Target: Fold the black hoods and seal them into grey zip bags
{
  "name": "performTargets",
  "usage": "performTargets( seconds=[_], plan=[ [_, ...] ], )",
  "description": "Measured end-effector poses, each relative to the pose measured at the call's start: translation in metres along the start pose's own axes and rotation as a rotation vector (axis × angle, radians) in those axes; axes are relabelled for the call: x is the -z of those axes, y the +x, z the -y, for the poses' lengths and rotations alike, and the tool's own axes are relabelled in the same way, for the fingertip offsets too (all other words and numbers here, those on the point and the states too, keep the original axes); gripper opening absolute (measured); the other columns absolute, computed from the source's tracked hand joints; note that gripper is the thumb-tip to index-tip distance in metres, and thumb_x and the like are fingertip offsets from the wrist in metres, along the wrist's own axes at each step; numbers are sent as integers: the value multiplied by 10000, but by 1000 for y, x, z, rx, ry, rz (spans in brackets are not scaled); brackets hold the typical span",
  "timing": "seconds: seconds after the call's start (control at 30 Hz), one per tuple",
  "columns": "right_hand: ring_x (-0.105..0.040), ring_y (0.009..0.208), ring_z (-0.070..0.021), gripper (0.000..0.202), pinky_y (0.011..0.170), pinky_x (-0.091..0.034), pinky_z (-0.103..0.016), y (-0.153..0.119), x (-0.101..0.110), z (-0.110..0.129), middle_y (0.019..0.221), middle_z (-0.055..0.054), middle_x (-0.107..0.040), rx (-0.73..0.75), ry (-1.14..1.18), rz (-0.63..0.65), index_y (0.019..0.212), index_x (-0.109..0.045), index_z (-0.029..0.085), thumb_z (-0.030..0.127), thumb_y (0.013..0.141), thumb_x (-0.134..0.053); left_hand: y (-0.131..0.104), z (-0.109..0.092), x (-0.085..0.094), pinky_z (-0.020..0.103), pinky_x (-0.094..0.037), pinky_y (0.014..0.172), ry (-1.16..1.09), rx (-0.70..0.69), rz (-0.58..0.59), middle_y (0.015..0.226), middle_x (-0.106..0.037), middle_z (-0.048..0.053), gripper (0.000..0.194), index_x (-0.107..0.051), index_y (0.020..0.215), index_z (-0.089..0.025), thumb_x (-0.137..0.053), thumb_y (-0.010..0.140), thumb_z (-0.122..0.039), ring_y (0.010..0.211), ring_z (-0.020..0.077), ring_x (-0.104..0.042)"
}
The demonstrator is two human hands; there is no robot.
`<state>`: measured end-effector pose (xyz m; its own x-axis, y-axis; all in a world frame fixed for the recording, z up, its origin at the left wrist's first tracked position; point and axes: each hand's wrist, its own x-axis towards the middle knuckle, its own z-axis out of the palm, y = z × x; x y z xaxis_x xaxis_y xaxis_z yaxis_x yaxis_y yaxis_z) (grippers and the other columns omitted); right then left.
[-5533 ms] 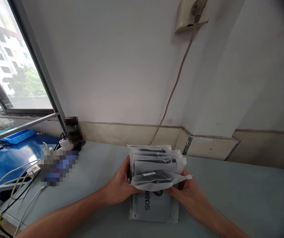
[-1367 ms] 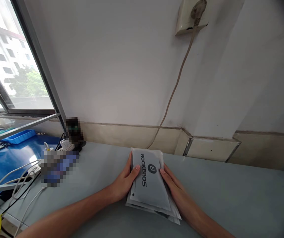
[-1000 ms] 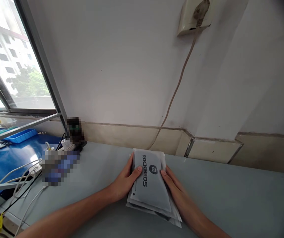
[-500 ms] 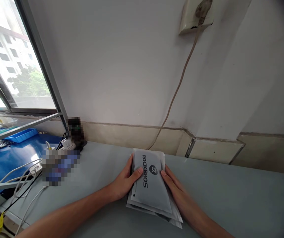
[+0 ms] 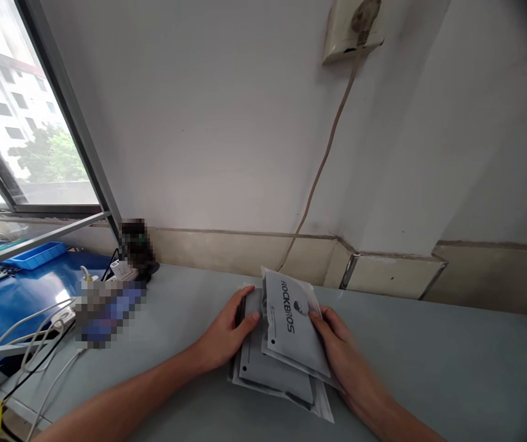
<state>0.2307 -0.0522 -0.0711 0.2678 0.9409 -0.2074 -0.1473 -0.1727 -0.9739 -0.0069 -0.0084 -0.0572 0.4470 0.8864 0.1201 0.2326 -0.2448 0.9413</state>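
Observation:
Several flat, frosted plastic packets lie stacked over the grey table between my hands. The upper packet, printed with ROCKBROS and a round logo, is tilted and shifted right; my right hand grips its right edge, thumb on top near the logo. Beneath it a lower packet shows its left side and near edge, with a small black dot at the corner. My left hand holds this lower packet by its left edge, thumb on top. The fingers under the packets are hidden, and so is what the packets contain.
The grey table runs along the wall. At left are a power strip with white cables, blurred-out items, and a metal frame. A blue tray stands on a blue surface beyond, near part of another person's arm. A cord hangs from a wall socket.
The upper packet has slid right and up off the stack with my right hand, uncovering the lower packet's left side. My left hand stays at the left edge of the lower one.

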Motion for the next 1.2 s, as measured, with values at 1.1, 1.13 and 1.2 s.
performTargets(
  seconds=[1.1, 1.13, 1.2],
  plan=[
    [-700, 926, -270, 455, 795, -550, -362, -6, -9, -17, 988, -25, -785, 70, 101, 207, 1002, -663, 279, 674, 806, -778, 25, 1, 176, 408, -516, 1054, 408, 404, -57, 1566, -532, 138, 1249, -81, 1696, -270, -773, 759, -721, 1346, 353, -592],
    [-708, 918, -270, 468, 793, -553, -361, -7, -10, -16, 991, -28, -790, 77, 96, 201, 1010, -662, 278, 680, 799, -778, 24, 4, 181, 405, -507, 1064, 450, 398, -69, 1577, -521, 143, 1236, -123, 1694, -259, -769, 751, -728, 1363, 360, -578],
    [-720, 915, -272, 493, 792, -559, -362, -9, -12, -14, 1001, -31, -796, 79, 99, 190, 1040, -660, 280, 685, 787, -784, 23, 9, 189, 411, -470, 1107, 539, 362, -109, 1584, -514, 151, 1177, -245, 1672, -239, -770, 735, -721, 1405, 381, -537]
  ],
)
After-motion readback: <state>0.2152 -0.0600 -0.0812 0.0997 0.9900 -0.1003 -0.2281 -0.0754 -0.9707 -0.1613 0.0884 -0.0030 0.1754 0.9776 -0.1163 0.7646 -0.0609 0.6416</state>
